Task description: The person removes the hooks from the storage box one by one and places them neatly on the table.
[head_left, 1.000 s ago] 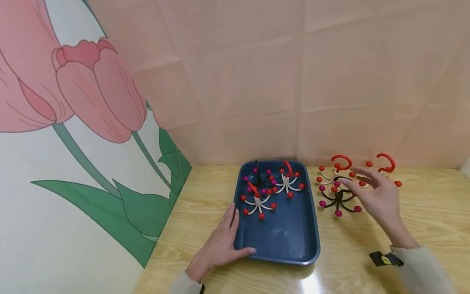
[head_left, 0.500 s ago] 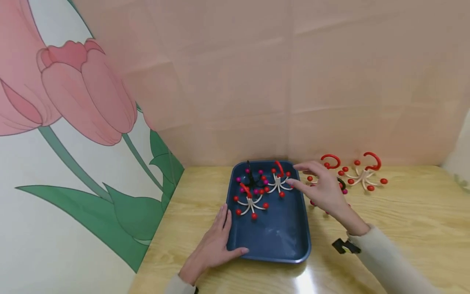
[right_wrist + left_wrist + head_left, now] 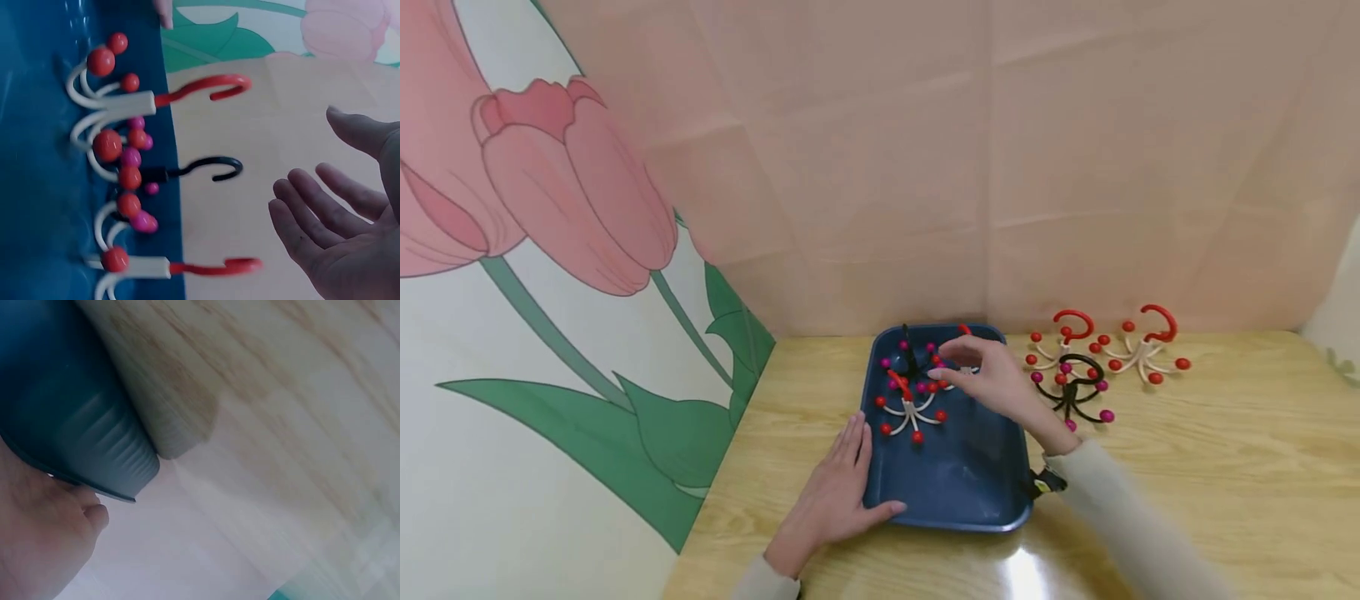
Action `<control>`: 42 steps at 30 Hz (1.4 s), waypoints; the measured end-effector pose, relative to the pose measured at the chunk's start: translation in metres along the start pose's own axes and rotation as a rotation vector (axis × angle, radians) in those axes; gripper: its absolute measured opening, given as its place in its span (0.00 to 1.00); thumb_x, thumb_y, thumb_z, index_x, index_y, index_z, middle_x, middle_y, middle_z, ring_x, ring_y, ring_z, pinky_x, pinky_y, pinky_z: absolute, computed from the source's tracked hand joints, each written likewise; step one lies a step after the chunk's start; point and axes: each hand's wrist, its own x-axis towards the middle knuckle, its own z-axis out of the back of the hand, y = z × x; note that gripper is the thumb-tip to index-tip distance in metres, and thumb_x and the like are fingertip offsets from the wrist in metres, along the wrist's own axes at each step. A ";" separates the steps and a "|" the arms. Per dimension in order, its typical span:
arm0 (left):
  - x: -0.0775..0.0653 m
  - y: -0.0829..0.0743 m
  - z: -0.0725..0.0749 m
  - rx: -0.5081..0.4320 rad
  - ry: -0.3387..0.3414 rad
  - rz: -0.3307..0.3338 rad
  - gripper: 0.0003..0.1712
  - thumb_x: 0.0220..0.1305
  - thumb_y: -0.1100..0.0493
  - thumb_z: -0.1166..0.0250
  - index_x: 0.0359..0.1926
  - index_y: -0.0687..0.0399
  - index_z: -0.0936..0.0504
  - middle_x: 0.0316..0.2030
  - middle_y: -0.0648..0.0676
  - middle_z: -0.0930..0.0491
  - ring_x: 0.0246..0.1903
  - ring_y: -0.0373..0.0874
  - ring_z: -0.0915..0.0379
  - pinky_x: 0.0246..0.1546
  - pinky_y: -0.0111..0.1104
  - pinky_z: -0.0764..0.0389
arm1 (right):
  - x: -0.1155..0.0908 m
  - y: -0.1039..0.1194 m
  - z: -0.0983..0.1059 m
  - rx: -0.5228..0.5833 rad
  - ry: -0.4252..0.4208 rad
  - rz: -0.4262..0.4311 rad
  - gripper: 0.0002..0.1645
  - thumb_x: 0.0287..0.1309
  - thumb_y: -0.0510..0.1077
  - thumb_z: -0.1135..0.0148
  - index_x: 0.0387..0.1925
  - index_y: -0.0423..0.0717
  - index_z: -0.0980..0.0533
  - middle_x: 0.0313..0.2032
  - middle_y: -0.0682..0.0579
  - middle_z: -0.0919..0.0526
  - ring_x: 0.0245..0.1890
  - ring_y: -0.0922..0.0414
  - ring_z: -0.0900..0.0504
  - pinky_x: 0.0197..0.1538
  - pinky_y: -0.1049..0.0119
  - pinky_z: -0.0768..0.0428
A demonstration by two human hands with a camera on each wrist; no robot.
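A dark blue tray [image 3: 962, 483] holds two white multi-arm hangers with red hooks and red ball tips, plus a black multi-arm hanger [image 3: 912, 365] with magenta balls. One white hanger [image 3: 910, 412] shows fully in the head view; the other is mostly hidden behind my right hand [image 3: 988, 379]. That hand hovers over the tray, thumb and fingers apart. In the right wrist view nothing lies between its fingers, and the hook tops point towards it. Along the tray's left side rest the straight fingers of my left hand [image 3: 838, 475], its thumb at the near rim.
Right of the tray, on the wooden table [image 3: 1225, 467], stand a black hanger [image 3: 1071, 396] and two white hangers, one farther right [image 3: 1142, 354]. A pinkish sheet [image 3: 865, 167] covers the back wall. A tulip-patterned wall [image 3: 550, 400] borders the left.
My right hand has moved left, from above the hangers on the table to above those in the tray, carrying nothing. The left hand stays at the tray. The head view has shifted slightly.
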 end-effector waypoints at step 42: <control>0.001 0.002 0.000 -0.038 0.009 -0.008 0.69 0.64 0.14 0.51 0.85 0.58 0.56 0.86 0.56 0.69 0.86 0.51 0.71 0.85 0.49 0.50 | 0.023 -0.012 -0.072 0.064 0.073 -0.103 0.14 0.61 0.44 0.24 0.47 0.44 0.10 0.40 0.49 0.06 0.37 0.53 0.08 0.30 0.68 0.21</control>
